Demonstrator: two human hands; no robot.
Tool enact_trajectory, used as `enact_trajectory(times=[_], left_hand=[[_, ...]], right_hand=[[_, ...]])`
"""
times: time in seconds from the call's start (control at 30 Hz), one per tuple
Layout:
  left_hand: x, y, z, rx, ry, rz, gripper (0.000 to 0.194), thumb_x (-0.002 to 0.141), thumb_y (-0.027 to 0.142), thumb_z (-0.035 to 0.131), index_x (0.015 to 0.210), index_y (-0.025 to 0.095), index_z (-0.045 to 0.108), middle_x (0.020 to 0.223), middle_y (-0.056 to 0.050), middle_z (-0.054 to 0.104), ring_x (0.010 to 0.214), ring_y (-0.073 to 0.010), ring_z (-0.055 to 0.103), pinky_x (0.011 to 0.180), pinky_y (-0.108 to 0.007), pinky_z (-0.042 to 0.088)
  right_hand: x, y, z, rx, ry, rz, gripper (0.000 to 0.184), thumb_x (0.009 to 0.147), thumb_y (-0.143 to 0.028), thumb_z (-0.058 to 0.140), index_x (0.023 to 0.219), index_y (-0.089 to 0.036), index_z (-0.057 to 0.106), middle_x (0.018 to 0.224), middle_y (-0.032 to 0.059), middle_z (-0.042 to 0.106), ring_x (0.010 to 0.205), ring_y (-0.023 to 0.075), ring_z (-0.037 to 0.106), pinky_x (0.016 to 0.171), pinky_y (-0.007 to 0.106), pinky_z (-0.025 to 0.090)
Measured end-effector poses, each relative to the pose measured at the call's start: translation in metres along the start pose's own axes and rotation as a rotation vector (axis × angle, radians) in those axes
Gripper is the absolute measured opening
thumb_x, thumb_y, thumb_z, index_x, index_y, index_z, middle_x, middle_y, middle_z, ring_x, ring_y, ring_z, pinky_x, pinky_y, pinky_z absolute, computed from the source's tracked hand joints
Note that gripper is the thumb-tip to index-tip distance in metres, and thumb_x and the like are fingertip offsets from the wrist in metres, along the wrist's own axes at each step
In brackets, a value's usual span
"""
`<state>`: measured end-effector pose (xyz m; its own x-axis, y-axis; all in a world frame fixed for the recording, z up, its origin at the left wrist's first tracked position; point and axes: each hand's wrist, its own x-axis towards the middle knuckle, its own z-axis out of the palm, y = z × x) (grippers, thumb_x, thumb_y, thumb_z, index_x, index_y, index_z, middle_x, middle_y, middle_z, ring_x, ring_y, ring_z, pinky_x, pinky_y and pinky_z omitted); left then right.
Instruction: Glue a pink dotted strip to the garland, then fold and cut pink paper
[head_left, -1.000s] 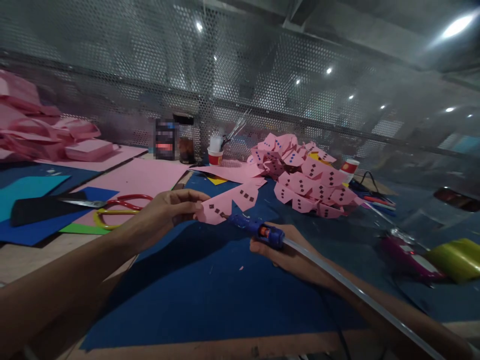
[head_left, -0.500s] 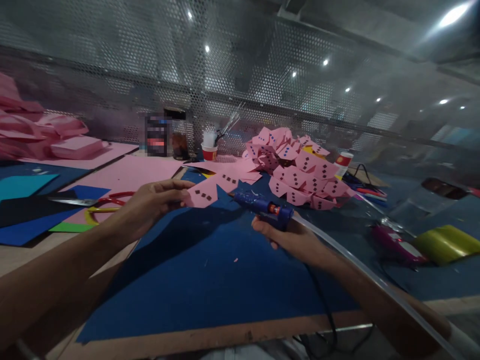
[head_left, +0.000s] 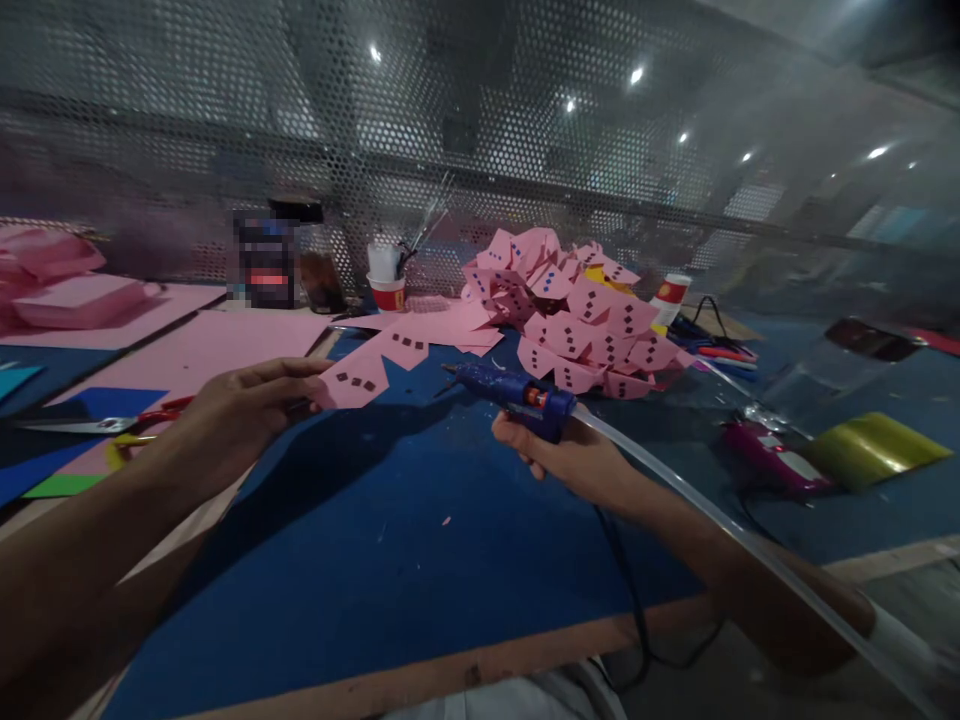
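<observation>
The person's left hand (head_left: 251, 402) pinches the left end of a pink paper cut-out (head_left: 356, 384) between thumb and fingers; the notched piece, bearing two rows of dark squares, is held up to the left of the blue glue gun (head_left: 499, 385), apart from its tip. The right hand (head_left: 581, 458) has its fingers curled around the handle of that glue gun, a long clear glue stick (head_left: 675, 480) running out of the rear. Beneath the glue gun spreads a blue sheet (head_left: 375, 590). Behind it, to the right, lies a heap of pink paper pieces (head_left: 581, 325) marked with dark and blue squares. Well left of the glue gun are scissors (head_left: 116, 452); well to its right, a magenta tool (head_left: 776, 455) lies beside a shiny yellow sheet (head_left: 874, 448). A paper cup (head_left: 387, 297) stands behind the glue gun, to its left.
</observation>
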<state>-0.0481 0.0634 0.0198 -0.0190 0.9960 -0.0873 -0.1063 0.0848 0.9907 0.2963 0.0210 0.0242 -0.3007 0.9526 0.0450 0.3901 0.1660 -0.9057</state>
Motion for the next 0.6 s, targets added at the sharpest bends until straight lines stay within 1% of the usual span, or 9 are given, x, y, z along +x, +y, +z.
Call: enact_trajectory(times=[0.13, 0.27, 0.37, 0.5, 0.6], left_hand=[[0.0017, -0.0021, -0.0037, 0.030, -0.011, -0.011, 0.025, 0.080, 0.023, 0.080, 0.105, 0.021, 0.075, 0.080, 0.001, 0.076, 0.078, -0.0143, 0.066, 0.071, -0.022, 0.055], [0.0012, -0.0004, -0.0038, 0.011, 0.009, -0.008, 0.025, 0.077, 0.022, 0.083, 0.101, 0.021, 0.075, 0.079, 0.001, 0.075, 0.077, -0.0142, 0.067, 0.072, -0.023, 0.056], [-0.0005, 0.0031, -0.0026, -0.003, -0.003, 0.032, 0.021, 0.076, 0.023, 0.083, 0.096, 0.021, 0.076, 0.076, 0.002, 0.075, 0.078, -0.0146, 0.067, 0.074, -0.024, 0.056], [-0.0042, 0.0067, -0.0005, 0.019, 0.003, 0.099, 0.020, 0.078, 0.023, 0.081, 0.096, 0.019, 0.074, 0.077, 0.002, 0.073, 0.077, -0.0145, 0.066, 0.073, -0.024, 0.056], [-0.0062, 0.0063, 0.0017, -0.007, -0.014, 0.057, 0.023, 0.080, 0.024, 0.081, 0.101, 0.019, 0.073, 0.077, 0.002, 0.073, 0.077, -0.0143, 0.066, 0.072, -0.023, 0.056]], right_hand=[[0.0001, 0.0003, -0.0015, -0.003, 0.000, 0.000, 0.044, 0.088, -0.061, 0.065, 0.100, -0.018, 0.068, 0.069, -0.0018, 0.056, 0.055, 0.0092, 0.053, 0.051, 0.022, 0.044], [-0.0023, -0.0013, -0.0017, 0.002, 0.007, -0.021, 0.041, 0.088, -0.058, 0.067, 0.101, -0.019, 0.069, 0.070, -0.0017, 0.056, 0.055, 0.0086, 0.052, 0.048, 0.021, 0.042], [-0.0041, -0.0029, -0.0006, -0.007, 0.021, -0.029, 0.041, 0.087, -0.058, 0.068, 0.100, -0.019, 0.070, 0.069, -0.0018, 0.056, 0.053, 0.0085, 0.051, 0.046, 0.021, 0.040], [-0.0052, -0.0048, 0.0007, -0.017, 0.046, -0.048, 0.044, 0.087, -0.060, 0.068, 0.099, -0.018, 0.070, 0.068, -0.0016, 0.057, 0.052, 0.0087, 0.051, 0.046, 0.021, 0.040], [-0.0045, -0.0034, 0.0011, -0.007, 0.056, -0.050, 0.045, 0.086, -0.062, 0.068, 0.099, -0.019, 0.071, 0.066, -0.0020, 0.056, 0.052, 0.0090, 0.052, 0.046, 0.021, 0.041]])
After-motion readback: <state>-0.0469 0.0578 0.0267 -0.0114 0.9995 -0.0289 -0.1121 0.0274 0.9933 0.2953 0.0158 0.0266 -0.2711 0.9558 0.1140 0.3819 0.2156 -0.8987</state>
